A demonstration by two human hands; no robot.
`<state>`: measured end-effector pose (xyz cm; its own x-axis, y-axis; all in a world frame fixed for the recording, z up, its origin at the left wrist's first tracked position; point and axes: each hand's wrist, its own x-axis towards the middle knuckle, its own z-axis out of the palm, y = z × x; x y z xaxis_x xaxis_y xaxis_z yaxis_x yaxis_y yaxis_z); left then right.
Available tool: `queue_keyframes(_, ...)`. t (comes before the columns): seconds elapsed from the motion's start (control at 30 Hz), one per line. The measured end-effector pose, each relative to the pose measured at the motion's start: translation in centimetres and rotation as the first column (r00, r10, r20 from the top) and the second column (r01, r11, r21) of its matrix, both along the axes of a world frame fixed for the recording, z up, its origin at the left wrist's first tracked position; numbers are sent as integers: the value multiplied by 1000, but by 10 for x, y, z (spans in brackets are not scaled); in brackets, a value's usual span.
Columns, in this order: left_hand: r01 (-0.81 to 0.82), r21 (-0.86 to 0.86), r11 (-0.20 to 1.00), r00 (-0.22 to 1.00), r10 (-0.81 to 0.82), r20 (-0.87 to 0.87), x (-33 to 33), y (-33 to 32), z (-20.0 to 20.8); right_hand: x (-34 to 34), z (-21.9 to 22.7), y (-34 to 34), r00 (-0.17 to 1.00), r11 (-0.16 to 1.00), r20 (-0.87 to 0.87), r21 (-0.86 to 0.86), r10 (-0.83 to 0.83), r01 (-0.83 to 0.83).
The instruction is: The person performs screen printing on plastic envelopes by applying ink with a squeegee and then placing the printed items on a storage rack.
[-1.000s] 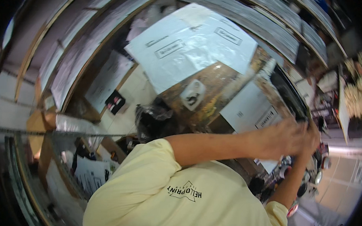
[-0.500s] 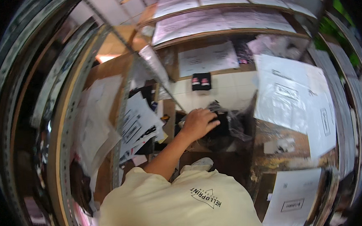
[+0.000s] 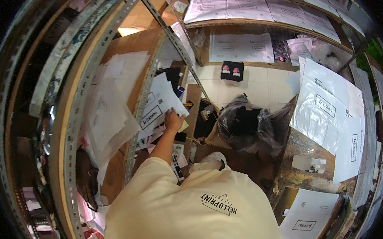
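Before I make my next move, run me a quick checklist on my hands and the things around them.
1. Left hand at the white printed sheets: ok, by their edge.
2. Firm hold on those sheets: cannot tell, contact is unclear.
3. Right hand in sight: not ok, out of view.
4. Clear plastic bag with black contents apart from the left hand: ok.
5. Folded black bundle with pink-and-white patches out of the left hand's way: ok, on the pale tiled floor.

Matt paper-like sheets [image 3: 161, 99], glossy plastic bag [image 3: 264, 124], rough wooden worktop [image 3: 296, 147] (stained in patches)
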<state>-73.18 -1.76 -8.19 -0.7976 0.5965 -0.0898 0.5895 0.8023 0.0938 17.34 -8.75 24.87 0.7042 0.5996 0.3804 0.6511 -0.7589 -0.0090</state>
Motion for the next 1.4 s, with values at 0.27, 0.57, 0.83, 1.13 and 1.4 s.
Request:
queue_keyframes(0.27, -83, -45, 996, 991, 78, -105, -13, -47, -71, 38, -14, -19, 852, 894, 287, -236, 438, -381)
queue_keyframes(0.57, -103, -81, 991, 988, 93, -119, -44, -25, -53, -1, -8, -9, 986, 963, 165, -267, 2, 42)
queue_keyframes(0.83, -41, 85, 996, 987, 53, -152, -59, -12, -9, 44, -33, -24, 992, 981, 93, -185, 79, -61)
queue_keyframes(1.13, 642, 741, 194, 528, -813, -244, 196, 125, 184, 64, -27, -20, 904, 889, 317, -439, 288, -129)
queue_keyframes(1.4, 591, 561, -580, -364, -812, -456, 430, 133, 277, 27, 11, -4, 998, 996, -1, -67, -60, 60)
